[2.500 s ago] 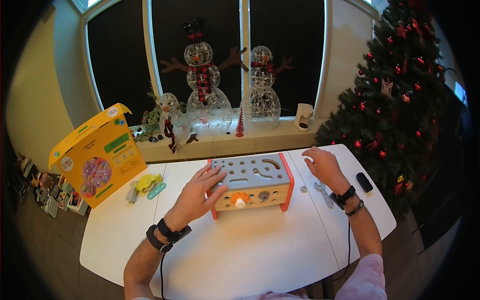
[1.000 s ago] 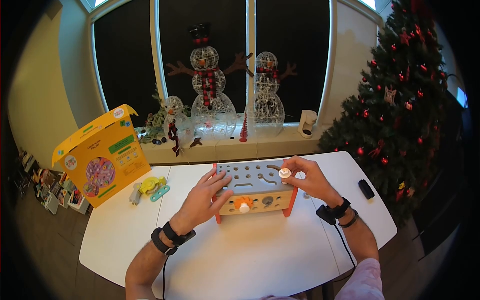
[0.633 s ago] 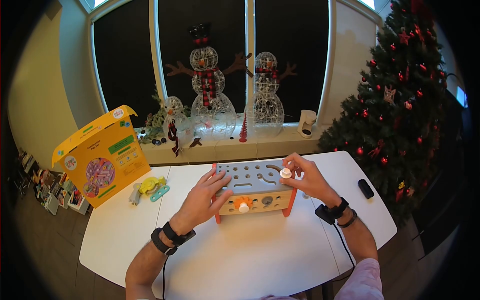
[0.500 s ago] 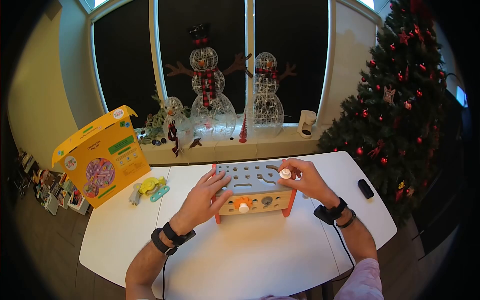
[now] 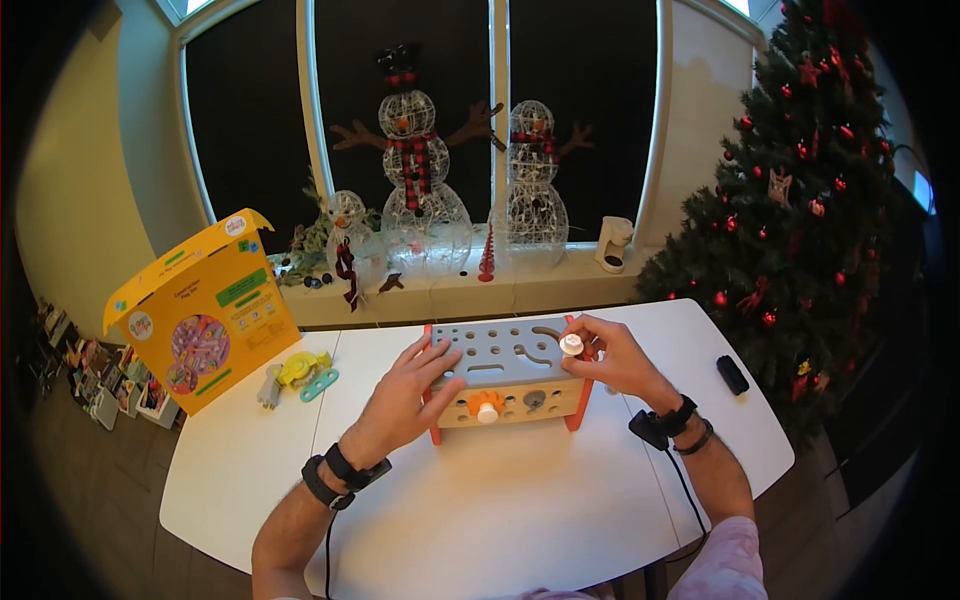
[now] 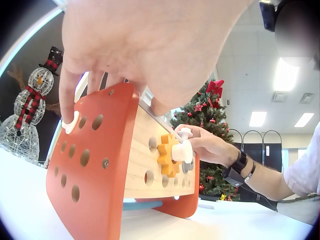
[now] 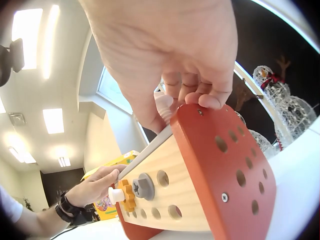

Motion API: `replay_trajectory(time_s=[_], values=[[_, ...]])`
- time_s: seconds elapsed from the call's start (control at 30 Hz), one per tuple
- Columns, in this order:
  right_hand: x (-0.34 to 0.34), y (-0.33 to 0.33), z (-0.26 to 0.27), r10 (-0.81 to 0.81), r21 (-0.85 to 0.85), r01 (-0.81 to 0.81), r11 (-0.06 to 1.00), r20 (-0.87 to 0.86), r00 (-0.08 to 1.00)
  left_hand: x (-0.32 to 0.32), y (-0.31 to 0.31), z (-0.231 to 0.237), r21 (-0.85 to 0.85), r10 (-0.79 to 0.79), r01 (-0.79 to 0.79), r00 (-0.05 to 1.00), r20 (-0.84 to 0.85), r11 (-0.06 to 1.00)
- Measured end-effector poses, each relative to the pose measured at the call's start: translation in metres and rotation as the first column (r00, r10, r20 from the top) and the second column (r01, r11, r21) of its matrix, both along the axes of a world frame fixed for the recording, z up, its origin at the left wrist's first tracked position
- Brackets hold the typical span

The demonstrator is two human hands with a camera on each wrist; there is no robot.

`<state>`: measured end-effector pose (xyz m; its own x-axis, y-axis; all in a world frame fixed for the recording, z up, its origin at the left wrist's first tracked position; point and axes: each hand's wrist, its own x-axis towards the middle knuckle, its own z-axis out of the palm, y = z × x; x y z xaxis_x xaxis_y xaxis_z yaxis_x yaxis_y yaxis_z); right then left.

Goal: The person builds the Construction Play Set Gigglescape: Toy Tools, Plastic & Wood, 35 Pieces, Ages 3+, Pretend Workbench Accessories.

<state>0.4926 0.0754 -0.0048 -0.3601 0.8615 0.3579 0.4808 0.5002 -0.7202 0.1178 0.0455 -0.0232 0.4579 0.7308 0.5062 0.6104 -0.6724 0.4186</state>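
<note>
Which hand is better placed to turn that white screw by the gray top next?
Probably the right hand: it pinches the white screw at the right end of the gray top. The left hand rests toward the opposite end.

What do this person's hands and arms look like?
The left hand and right hand have no gloves. Each wrist wears two black bands and a small black box with a thin black cable. A mottled pink-and-white fabric sleeve shows on the right arm.
</note>
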Motion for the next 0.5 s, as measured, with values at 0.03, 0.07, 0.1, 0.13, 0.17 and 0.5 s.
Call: replay_trajectory(time_s=[0.03, 0.07, 0.1, 0.13, 0.17, 0.5], values=[[-0.002, -0.002, 0.003, -0.013, -0.006, 0.014, 1.0, 0.01, 1.0, 0.0, 0.0, 0.0, 0.0, 0.002, -0.002, 1.0, 0.001, 1.0], [-0.005, -0.006, 0.007, -0.013, -0.003, 0.013, 1.0, 0.009, 1.0, 0.0, 0.0, 0.001, 0.003, 0.002, -0.002, 1.0, 0.0, 1.0], [-0.01, -0.012, 0.012, 0.007, 0.035, -0.007, 0.999, -0.012, 1.0, 0.001, -0.001, 0.0, 0.0, 0.002, -0.002, 1.0, -0.001, 1.0], [-0.013, -0.015, 0.014, 0.029, 0.073, -0.027, 0.997, -0.032, 0.999, 0.0, -0.001, 0.0, -0.004, 0.003, -0.003, 1.0, -0.002, 1.0], [-0.012, -0.014, 0.013, 0.03, 0.073, -0.027, 0.997, -0.031, 0.999, 0.0, 0.0, 0.001, -0.003, 0.004, -0.004, 1.0, -0.001, 1.0], [-0.008, -0.009, 0.009, 0.025, 0.065, -0.027, 0.998, 0.032, 0.999, -0.001, 0.001, -0.002, -0.004, -0.007, 0.007, 1.0, 0.011, 1.0]])
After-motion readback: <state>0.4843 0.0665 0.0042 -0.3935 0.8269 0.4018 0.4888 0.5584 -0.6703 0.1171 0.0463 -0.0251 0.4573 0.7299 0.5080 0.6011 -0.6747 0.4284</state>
